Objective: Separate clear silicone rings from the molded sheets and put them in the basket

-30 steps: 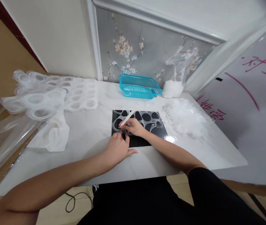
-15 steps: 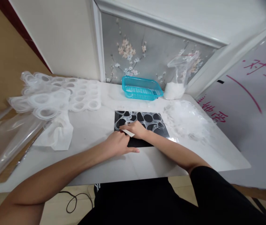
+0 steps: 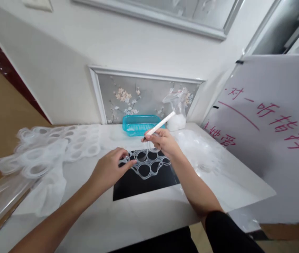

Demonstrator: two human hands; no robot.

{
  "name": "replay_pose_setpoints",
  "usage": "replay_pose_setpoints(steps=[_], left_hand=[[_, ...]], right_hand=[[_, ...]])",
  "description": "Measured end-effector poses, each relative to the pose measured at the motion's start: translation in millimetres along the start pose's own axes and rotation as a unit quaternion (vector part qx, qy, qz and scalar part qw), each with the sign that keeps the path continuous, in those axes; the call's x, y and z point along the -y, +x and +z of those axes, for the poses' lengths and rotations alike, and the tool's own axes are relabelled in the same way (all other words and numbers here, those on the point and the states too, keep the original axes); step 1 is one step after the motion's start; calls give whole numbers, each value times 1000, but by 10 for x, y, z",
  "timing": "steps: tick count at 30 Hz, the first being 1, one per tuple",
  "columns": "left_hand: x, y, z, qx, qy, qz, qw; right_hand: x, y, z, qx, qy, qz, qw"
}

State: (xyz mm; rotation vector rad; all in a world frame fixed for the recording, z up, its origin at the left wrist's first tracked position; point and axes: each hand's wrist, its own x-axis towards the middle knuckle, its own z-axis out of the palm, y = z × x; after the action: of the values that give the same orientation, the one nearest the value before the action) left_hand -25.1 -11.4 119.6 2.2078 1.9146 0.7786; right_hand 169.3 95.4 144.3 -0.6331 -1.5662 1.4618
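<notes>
My right hand (image 3: 162, 142) is closed around a slim white stick-like tool (image 3: 161, 123) with a small dark tip, held tilted above the black mat (image 3: 144, 186). Its exact kind does not show. On the mat lies a clear plastic sheet of joined rings (image 3: 146, 171), its openings showing the black beneath. Over the sheet's left end hovers my left hand (image 3: 109, 167), thumb and fingers apart, with nothing visible between them. Whether its fingertips touch the sheet I cannot tell.
A turquoise plastic basket (image 3: 136, 130) stands by the wall, beside a clear bag of white material (image 3: 177, 121). Ringed plastic sheets (image 3: 72, 142) are piled at left, near crumpled white paper (image 3: 49, 191). Loose clear plastic pieces (image 3: 204, 153) cover the table's right side.
My right hand has lifted off the sheet with the white tool, now pointing up. My left hand has moved left and opened its fingers. The head view has tilted up.
</notes>
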Motion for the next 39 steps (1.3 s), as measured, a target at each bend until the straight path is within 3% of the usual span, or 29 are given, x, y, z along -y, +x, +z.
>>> replay_pose_setpoints(steps=[1,3,8,11,13,16,21,22,24,30,39], left_hand=[[-107,15,-94,-56,-23,3,998],[-345,31,-266,-100,-73,17,992],[-792,123,-451,-75,-208,57,974],[-850,232,-403,-59,-285,60,955],[-850,304,-338,-62,-367,60,926],[-896,375,-239,-118,-538,38,834],[-1075,342,-164,-188,-777,-63,598],[-1098,316,-165,-201,-798,-90,561],[-1121,255,-179,-206,-822,-132,514],[-1161,114,-234,-157,-859,-164,459],[-1201,97,-238,-130,-869,-189,438]], right_hand=[[56,-76,-3,29,35,18,999],[171,-169,-23,68,94,35,993],[368,-283,-121,118,191,50,973],[387,-336,-170,123,229,67,963],[371,-346,-169,113,248,75,959],[343,-335,-108,74,285,67,953],[392,-398,5,20,359,50,932],[413,-428,13,17,364,45,930],[457,-494,20,7,359,27,933],[552,-661,50,-22,327,-8,945],[617,-774,49,-19,336,6,942]])
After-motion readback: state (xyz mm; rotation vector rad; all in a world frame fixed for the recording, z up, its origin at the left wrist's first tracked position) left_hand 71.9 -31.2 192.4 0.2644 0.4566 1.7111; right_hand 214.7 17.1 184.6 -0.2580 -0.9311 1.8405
